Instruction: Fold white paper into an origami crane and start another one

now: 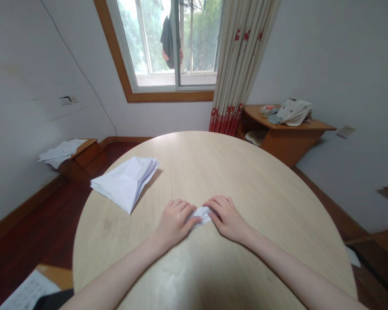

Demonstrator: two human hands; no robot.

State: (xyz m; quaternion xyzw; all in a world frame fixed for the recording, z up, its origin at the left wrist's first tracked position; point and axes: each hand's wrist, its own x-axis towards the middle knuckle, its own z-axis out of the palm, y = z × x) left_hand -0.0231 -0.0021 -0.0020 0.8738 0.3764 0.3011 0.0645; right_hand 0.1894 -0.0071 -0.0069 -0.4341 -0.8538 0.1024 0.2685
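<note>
A small folded piece of white paper lies on the round wooden table, between my two hands. My left hand is closed on its left end, the thumb resting along the near side. At the right end, my right hand grips the paper with curled fingers and the thumb in front. Both ends of the paper are hidden under the fingers. Farther left on the table sits a stack of folded white paper sheets, apart from both hands.
Behind the table stand a window and a long curtain. A wooden desk with cloth items is at the back right. On the left, a low cabinet carries loose papers. A printed sheet shows at lower left.
</note>
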